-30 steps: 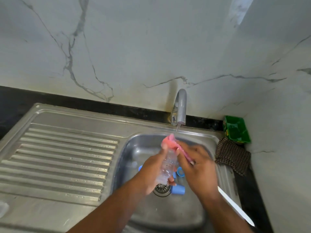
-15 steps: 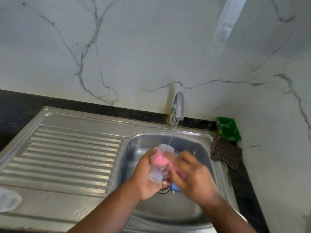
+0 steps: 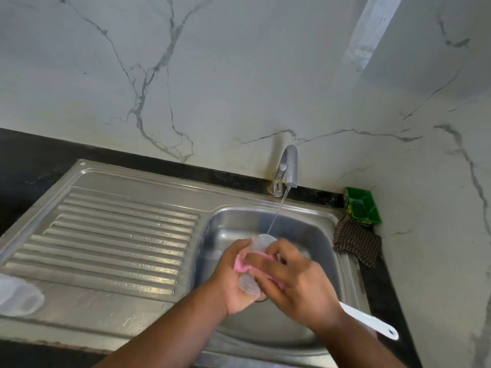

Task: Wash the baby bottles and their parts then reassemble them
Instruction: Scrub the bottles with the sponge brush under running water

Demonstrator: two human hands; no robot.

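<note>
1. Marble-walled corner noted; the steel sink (image 3: 329, 235) is fed by a running tap (image 3: 289, 166).
2. Head view: the clear bottle (image 3: 261, 241) is held over the basin centre, its long axis near upright, its top under the stream.
3. The left hand (image 3: 233, 282) is clamped round the bottle's left side; the right hand (image 3: 300, 285) is curled on a pink scrubber (image 3: 241, 264) at its right.
4. Against half a second earlier, the scrubber is found lower, across mid-body.

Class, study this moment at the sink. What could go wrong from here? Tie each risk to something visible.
1. The left hand grips the clear plastic bottle while the right hand presses the pink sponge on it; the bottle might slip into the steel sink.
2. The tap's thin water stream lands on the bottle and may splash outward.
3. The long white handle juts past the right wrist and could knock the sink's rim.
</note>
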